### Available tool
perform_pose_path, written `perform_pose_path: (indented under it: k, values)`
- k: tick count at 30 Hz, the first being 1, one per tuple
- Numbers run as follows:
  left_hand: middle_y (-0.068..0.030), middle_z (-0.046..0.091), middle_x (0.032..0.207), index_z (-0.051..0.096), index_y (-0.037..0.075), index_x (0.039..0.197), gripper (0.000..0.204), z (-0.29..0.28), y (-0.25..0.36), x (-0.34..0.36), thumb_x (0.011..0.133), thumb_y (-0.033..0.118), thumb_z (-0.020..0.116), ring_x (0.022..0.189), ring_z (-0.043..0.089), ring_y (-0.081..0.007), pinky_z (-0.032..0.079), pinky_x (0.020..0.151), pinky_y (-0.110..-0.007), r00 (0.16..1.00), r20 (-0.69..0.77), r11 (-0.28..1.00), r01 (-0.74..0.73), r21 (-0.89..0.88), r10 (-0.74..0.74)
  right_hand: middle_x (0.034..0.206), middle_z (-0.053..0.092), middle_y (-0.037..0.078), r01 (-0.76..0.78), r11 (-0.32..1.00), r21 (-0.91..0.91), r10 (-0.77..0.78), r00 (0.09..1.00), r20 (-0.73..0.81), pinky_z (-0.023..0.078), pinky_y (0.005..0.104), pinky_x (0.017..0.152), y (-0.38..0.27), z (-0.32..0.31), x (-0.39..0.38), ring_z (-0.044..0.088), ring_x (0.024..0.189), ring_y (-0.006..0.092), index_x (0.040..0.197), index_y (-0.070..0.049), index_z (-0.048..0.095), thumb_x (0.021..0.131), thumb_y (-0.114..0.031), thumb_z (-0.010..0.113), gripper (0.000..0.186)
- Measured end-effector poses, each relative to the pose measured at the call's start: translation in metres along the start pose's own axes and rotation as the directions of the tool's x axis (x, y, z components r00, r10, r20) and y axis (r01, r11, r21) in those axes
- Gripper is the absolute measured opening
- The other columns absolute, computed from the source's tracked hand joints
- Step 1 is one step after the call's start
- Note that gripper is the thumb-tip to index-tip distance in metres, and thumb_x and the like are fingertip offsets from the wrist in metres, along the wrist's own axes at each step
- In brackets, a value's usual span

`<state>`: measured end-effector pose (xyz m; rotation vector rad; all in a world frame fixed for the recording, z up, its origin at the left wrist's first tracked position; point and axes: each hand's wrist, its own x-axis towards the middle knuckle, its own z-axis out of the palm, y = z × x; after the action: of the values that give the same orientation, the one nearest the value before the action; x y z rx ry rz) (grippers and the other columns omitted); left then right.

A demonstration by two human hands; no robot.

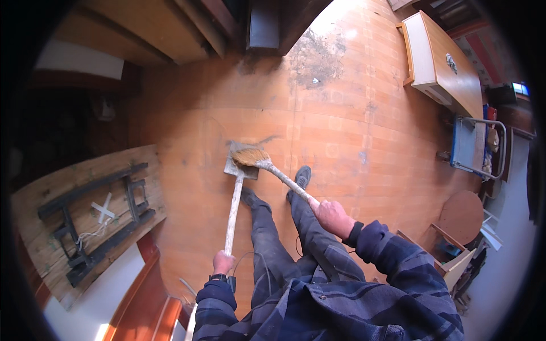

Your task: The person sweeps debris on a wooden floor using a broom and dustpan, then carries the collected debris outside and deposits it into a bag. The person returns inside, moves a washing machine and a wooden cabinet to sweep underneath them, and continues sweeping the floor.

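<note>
My left hand (223, 263) is closed round the upper end of the pale handle of a long-handled dustpan (232, 211). Its flat grey pan rests on the floor ahead of my feet. With my right hand (333, 218) I grip the pale handle of a straw broom (251, 157). The broom slants to the left, and its tan bristles lie over the dustpan's pan, hiding part of it. A dark streak of dirt (267, 139) shows on the floor just beyond the pan. Whether anything lies under the bristles is hidden.
Orange tiled flooring (341, 133) carries dark grime (318, 59) at the far side. To the left lies a wooden tabletop (31, 199) with folded dark legs. At right stand a light wooden cabinet (455, 74), a blue hand cart (468, 142) and a round brown board (460, 217).
</note>
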<state>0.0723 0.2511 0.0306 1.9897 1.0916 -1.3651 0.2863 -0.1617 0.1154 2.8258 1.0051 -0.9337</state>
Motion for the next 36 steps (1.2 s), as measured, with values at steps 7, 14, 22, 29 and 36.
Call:
perform_pose_path:
  k: [7, 14, 22, 29, 36]
  values:
    - [-0.0155, 0.066, 0.061, 0.065, -0.007, 0.087, 0.025, -0.031, 0.064, -0.078, 0.074, 0.014, 0.069, 0.054, 0.068, -0.0242, 0.054, 0.054, -0.036, 0.99, 0.018, 0.989, -0.138, 0.051, 0.137, 0.065, 0.058, 0.008, -0.077, 0.984, 0.162, 0.096, 0.989, -0.114, 0.044, 0.0356, 0.048, 0.046, -0.034, -0.09, 0.06, 0.056, 0.0225, 0.129, 0.001, 0.049, 0.087, -0.01, 0.05, 0.044]
    - [-0.0165, 0.069, 0.07, 0.068, -0.005, 0.09, 0.025, -0.046, 0.217, -0.135, 0.076, 0.016, 0.069, 0.061, 0.07, -0.0239, 0.055, 0.06, -0.036, 0.971, 0.012, 0.948, -0.236, 0.215, 0.239, 0.068, 0.061, 0.007, -0.241, 0.959, 0.152, 0.259, 0.96, -0.111, 0.047, 0.0347, 0.05, 0.118, -0.075, -0.149, 0.062, 0.06, 0.0198, 0.131, 0.0, 0.051, 0.088, -0.012, 0.052, 0.045]
    - [-0.0236, 0.07, 0.083, 0.069, -0.005, 0.097, 0.038, -0.045, 0.402, -0.097, 0.072, 0.023, 0.074, 0.078, 0.071, -0.0339, 0.056, 0.071, -0.041, 0.895, 0.013, 0.821, -0.415, 0.393, 0.446, 0.068, 0.061, 0.01, -0.382, 0.907, 0.178, 0.404, 0.908, -0.109, 0.048, 0.0371, 0.051, 0.258, -0.122, -0.158, 0.063, 0.062, 0.0228, 0.133, 0.001, 0.05, 0.088, -0.009, 0.05, 0.046]
    - [-0.0233, 0.07, 0.088, 0.07, -0.003, 0.093, 0.038, -0.063, 0.594, -0.09, 0.071, 0.028, 0.074, 0.083, 0.07, -0.0357, 0.055, 0.074, -0.042, 0.809, 0.057, 0.715, -0.547, 0.436, 0.584, 0.074, 0.061, 0.015, -0.53, 0.831, 0.171, 0.541, 0.84, -0.029, 0.05, 0.0432, 0.053, 0.393, -0.175, -0.152, 0.063, 0.06, 0.0299, 0.14, -0.004, 0.044, 0.085, -0.006, 0.053, 0.056]
    - [-0.0129, 0.067, 0.066, 0.067, -0.003, 0.085, 0.02, -0.117, 0.781, -0.13, 0.076, 0.013, 0.07, 0.057, 0.067, -0.0212, 0.052, 0.058, -0.035, 0.857, 0.189, 0.766, -0.514, 0.386, 0.479, 0.074, 0.061, 0.015, -0.593, 0.766, 0.247, 0.61, 0.792, 0.009, 0.052, 0.042, 0.054, 0.509, -0.243, -0.129, 0.065, 0.061, 0.0298, 0.138, -0.003, 0.046, 0.085, -0.005, 0.054, 0.053]
